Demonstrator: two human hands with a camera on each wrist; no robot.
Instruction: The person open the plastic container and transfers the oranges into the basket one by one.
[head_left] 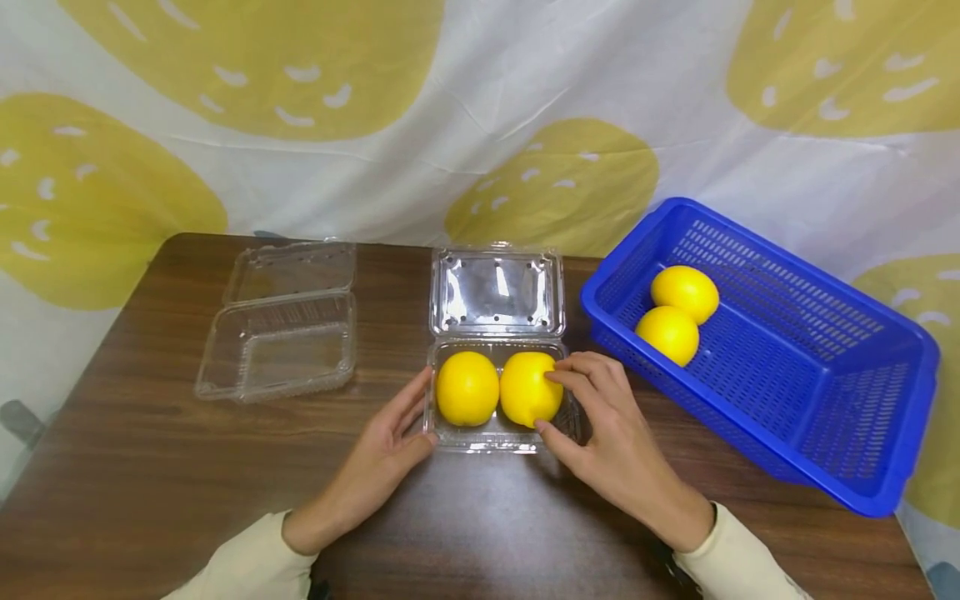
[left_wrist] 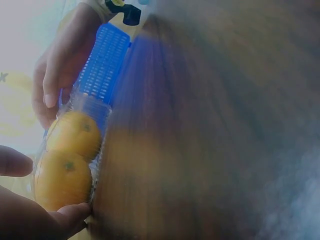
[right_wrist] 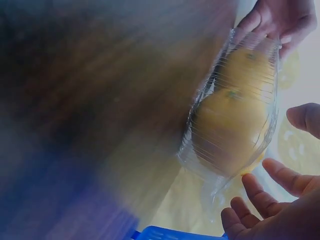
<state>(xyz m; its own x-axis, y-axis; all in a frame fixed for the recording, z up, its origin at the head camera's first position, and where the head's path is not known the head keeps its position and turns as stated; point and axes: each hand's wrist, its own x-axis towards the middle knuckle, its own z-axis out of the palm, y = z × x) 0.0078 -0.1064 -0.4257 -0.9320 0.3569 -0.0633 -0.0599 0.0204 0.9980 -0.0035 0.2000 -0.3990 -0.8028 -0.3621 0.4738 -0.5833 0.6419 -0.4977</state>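
Note:
An open clear plastic clamshell box [head_left: 497, 438] stands on the table with its lid [head_left: 497, 292] tipped back. Side by side in its base sit two round yellow citrus fruits, the left fruit [head_left: 467, 388] and the right fruit [head_left: 529, 387]; they look more orange in the wrist views. My left hand [head_left: 390, 442] holds the base at its left side, thumb at the front corner and fingers along the side. At the right fruit is my right hand [head_left: 611, 425], its fingers spread and slightly bent; the right wrist view shows the thumb [right_wrist: 306, 119] standing apart from the fruit.
A blue perforated basket [head_left: 757, 433] stands at the right, with two more fruits [head_left: 678, 312] at its left end. Another open clear clamshell box [head_left: 277, 350] lies on the left of the wooden table [head_left: 187, 483]. Behind hangs a patterned cloth [head_left: 360, 175].

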